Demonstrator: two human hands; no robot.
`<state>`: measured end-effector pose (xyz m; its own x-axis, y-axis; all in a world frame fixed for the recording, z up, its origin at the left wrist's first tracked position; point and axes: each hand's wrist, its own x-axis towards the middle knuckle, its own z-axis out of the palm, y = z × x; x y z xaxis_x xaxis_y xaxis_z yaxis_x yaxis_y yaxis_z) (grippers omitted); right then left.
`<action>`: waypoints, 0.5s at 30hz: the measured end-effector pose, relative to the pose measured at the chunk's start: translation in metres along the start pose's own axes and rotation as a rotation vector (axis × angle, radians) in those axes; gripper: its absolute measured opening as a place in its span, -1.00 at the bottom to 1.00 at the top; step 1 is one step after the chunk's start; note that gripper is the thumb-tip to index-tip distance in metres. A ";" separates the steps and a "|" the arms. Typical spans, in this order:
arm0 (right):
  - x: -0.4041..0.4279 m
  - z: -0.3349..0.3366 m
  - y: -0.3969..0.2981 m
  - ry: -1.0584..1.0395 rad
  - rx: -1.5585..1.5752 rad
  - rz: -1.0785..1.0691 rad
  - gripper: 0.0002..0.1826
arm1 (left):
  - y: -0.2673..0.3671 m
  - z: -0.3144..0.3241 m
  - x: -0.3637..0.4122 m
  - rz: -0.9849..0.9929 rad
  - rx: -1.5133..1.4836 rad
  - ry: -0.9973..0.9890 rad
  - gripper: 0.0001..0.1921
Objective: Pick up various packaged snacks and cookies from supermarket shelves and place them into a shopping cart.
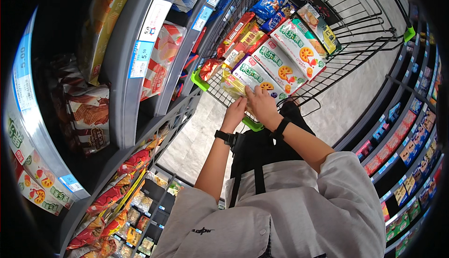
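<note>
A black wire shopping cart (350, 44) with green corner pieces stands before me, loaded with packaged snacks. At its near end, my left hand (235, 113) and my right hand (266, 108) come together over a yellow snack packet (232, 83), gripping its near end. My fingers hide part of it. Right beside it, under my right fingertips, lies a white fruit pastry box (253, 71). Two more such boxes, a middle box (277, 61) and a far box (298, 44), lie in a row beyond. Black bands circle both my wrists.
Red snack packs (242, 35), blue bags (268, 5) and a yellow-and-green pack (319, 28) fill the cart's far part. Shelves with price tags (141, 59) and wafer packs (163, 60) rise close on the left. Another stocked shelf (396, 146) curves along the right. Grey floor (189, 142) shows between.
</note>
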<state>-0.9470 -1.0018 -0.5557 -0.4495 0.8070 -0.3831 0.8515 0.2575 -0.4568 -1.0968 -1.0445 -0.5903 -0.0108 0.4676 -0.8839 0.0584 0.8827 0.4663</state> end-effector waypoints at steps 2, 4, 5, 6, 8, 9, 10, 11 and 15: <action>0.000 0.001 0.014 0.013 0.012 0.040 -0.39 | 0.015 0.009 -0.009 0.143 0.317 0.056 -0.51; 0.000 -0.001 0.019 0.016 0.017 0.032 -0.39 | 0.030 0.014 -0.023 0.313 0.546 0.179 -0.43; -0.001 -0.001 0.017 0.012 0.032 0.006 -0.40 | 0.035 0.015 -0.032 0.397 0.565 0.228 -0.42; -0.003 -0.001 0.016 0.016 0.034 0.003 -0.40 | 0.033 0.014 -0.034 0.399 0.568 0.233 -0.42; -0.004 -0.002 0.007 0.014 0.112 -0.010 -0.45 | 0.031 0.008 -0.036 0.455 0.577 0.176 -0.41; 0.002 0.001 0.003 0.023 0.153 -0.028 -0.47 | 0.028 0.010 -0.037 0.396 0.419 0.097 -0.44; 0.003 0.004 -0.004 0.052 0.175 -0.059 -0.49 | 0.016 0.005 -0.039 0.475 0.543 0.148 -0.44; 0.005 0.008 -0.005 0.004 0.183 -0.074 -0.46 | 0.009 -0.003 -0.036 0.560 0.666 0.189 -0.45; 0.039 -0.050 0.034 -0.186 0.242 -0.267 -0.78 | 0.166 0.012 -0.111 0.995 0.554 0.425 -0.76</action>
<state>-0.9222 -0.9349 -0.5456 -0.7064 0.6132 -0.3535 0.6197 0.2946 -0.7274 -1.0737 -0.9503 -0.4148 -0.0384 0.9991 -0.0182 0.6452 0.0387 0.7630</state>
